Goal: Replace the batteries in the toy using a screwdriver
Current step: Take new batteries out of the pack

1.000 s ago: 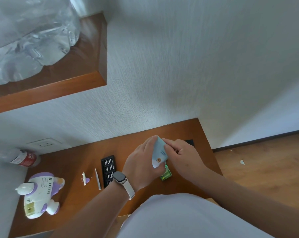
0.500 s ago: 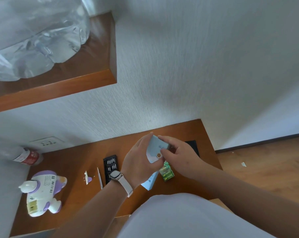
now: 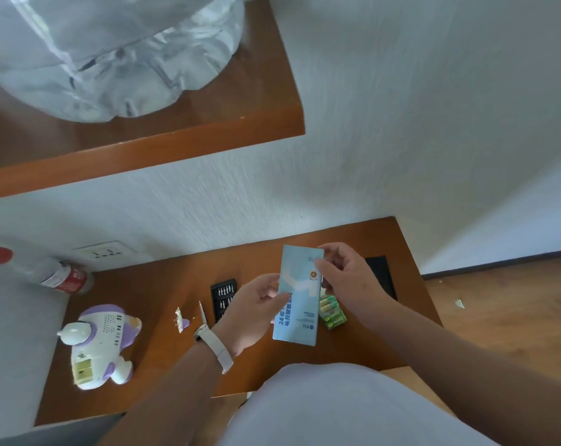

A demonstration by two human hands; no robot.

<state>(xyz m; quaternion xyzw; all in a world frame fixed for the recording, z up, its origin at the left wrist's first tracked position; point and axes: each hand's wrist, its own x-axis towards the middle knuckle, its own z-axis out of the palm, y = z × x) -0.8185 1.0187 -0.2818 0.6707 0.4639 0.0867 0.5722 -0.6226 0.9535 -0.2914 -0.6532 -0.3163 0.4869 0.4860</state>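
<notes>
On the tabletop our toy lies far left, seemingly light hard plastic, best held by its body, while our left hand grips and right hand pinches a thin crushable box beside small, slippery-looking batteries.

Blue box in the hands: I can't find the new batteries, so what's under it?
A green battery pack lies on the table below the blue box, showing past its right edge. The pack's left part and the table directly beneath are covered.
</notes>
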